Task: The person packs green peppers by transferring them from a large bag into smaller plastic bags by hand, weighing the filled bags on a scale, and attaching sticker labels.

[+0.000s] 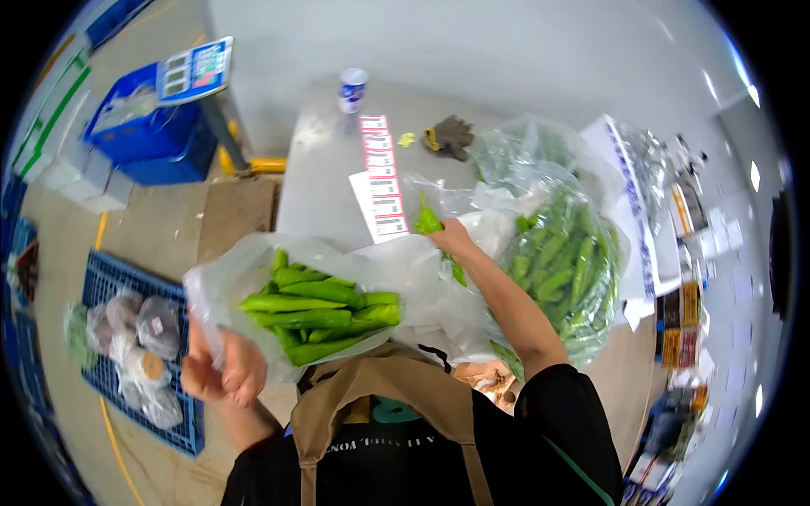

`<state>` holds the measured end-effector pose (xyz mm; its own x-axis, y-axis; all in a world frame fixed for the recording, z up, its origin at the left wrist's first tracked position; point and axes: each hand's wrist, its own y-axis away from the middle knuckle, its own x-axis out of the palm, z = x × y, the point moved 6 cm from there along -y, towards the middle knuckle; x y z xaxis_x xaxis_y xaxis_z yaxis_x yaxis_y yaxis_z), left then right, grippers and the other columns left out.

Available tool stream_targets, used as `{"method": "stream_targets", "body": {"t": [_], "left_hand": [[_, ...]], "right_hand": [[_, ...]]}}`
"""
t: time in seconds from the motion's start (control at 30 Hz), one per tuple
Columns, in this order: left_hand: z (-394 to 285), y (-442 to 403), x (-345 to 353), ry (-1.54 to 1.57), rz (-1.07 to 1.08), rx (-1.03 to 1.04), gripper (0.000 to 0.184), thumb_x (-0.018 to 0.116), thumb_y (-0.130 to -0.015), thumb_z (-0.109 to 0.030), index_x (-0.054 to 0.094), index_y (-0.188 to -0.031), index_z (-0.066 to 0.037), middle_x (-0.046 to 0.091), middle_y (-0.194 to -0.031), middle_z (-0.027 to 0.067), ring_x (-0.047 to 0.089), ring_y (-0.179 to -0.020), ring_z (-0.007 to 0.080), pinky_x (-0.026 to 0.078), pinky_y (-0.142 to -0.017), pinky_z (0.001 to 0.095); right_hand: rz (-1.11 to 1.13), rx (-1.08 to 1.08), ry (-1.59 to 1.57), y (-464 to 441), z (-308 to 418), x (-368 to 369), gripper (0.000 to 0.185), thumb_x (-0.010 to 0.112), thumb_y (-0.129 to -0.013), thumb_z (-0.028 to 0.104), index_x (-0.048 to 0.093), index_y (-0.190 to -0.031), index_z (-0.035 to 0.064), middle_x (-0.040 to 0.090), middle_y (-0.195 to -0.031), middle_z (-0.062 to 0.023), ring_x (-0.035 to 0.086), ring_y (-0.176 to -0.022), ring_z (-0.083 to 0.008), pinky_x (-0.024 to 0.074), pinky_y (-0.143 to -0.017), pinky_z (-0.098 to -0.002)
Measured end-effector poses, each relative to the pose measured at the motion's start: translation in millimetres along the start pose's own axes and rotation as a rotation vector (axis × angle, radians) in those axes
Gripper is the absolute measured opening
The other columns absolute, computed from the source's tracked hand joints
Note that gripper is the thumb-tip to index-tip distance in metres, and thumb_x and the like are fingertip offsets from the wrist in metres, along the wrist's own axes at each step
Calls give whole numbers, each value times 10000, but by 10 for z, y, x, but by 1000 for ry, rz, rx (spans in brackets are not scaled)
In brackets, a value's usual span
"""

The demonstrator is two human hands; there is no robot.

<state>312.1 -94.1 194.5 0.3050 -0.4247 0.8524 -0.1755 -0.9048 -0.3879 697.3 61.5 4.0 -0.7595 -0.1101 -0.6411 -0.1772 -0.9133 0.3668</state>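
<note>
My left hand [224, 363] is closed on the rim of a clear plastic bag [221, 274], holding its mouth wide. Inside that bag lies a pile of long green peppers [312, 305]. My right hand [451, 237], over the table to the bag's right, grips green peppers [428, 218]; one points up from the fingers and another shows below. Beside my right forearm is a large, full clear bag of green peppers [561, 261]. Part of the right hand's fingers is hidden behind the hand itself.
On the grey table [316, 181] are a label strip [381, 173], a can [353, 90] and a dark glove [450, 137]. A scale display [196, 72] stands left, near blue bins [152, 139]. A blue crate [105, 282] on the floor holds several bagged items.
</note>
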Motion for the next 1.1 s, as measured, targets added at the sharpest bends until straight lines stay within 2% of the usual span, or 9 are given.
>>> {"method": "stream_targets", "body": {"t": [0.1,0.23,0.47,0.53,0.67,0.83,0.93,1.03,1.1], "left_hand": [[-3,15,58,-113,0,19,623,480,-912,-376,212,-1408,-111,425,-568,33,399,-311,94,336,-267,205],[-51,98,71,-96,-33,7,625,479,-914,-370,177,-1429,-185,447,-635,53,453,-397,111,374,-351,211],[29,4,131,-61,-79,-62,686,528,-882,-359,130,-1431,-252,436,-638,104,398,-371,152,359,-341,249],[78,-73,168,-96,-77,-79,680,508,-892,-400,142,-1435,-219,419,-620,82,387,-355,132,353,-339,237],[161,-98,260,-2,29,-43,753,499,-890,-446,49,-1441,-201,413,-607,84,372,-346,130,349,-311,243],[157,-153,438,-316,40,-143,862,548,-874,-423,-3,-1420,-46,419,-572,85,408,-355,150,370,-308,253],[15,-60,249,-951,-195,-188,783,646,-809,-411,283,-1336,40,489,-609,82,460,-397,139,388,-338,239],[-278,-89,199,-1507,-35,-111,429,622,-839,-316,572,-1015,71,539,-674,88,487,-535,135,376,-496,234],[-261,-375,551,-1779,-80,-26,308,580,-861,-244,586,-846,63,514,-669,70,469,-589,131,350,-539,230]], "right_hand": [[-6,-143,528,-506,-495,525,341,653,-680,317,648,-793,-5,651,-804,-174,635,-792,-294,494,-681,-396],[-160,-174,458,-345,-284,412,342,642,-691,316,647,-855,15,654,-813,-167,627,-753,-336,487,-658,-422],[-530,-538,-493,799,1505,-1003,243,685,-708,67,610,-934,13,627,-929,-140,592,-776,-223,484,-702,-321],[-350,-979,-795,1373,2085,-1105,188,685,-743,91,598,-893,19,577,-1044,-192,583,-829,-273,496,-717,-343],[540,-1470,-373,1975,2441,-398,396,756,-690,165,554,-1016,63,564,-987,-179,557,-983,-306,458,-833,-437],[234,-1225,736,1761,1657,888,574,700,-715,222,471,-1201,20,510,-1137,-223,511,-1036,-354,406,-922,-399],[707,-1056,241,1796,1716,440,549,666,-745,236,467,-1210,24,530,-1114,-212,503,-1062,-325,394,-933,-396],[172,-920,61,1556,1416,-519,457,619,-770,273,518,-1156,50,554,-1074,-153,492,-1066,-327,374,-938,-419],[-386,-780,507,1532,1058,-1389,446,652,-760,178,530,-1164,33,533,-1188,-152,478,-1133,-314,389,-954,-375]]}}
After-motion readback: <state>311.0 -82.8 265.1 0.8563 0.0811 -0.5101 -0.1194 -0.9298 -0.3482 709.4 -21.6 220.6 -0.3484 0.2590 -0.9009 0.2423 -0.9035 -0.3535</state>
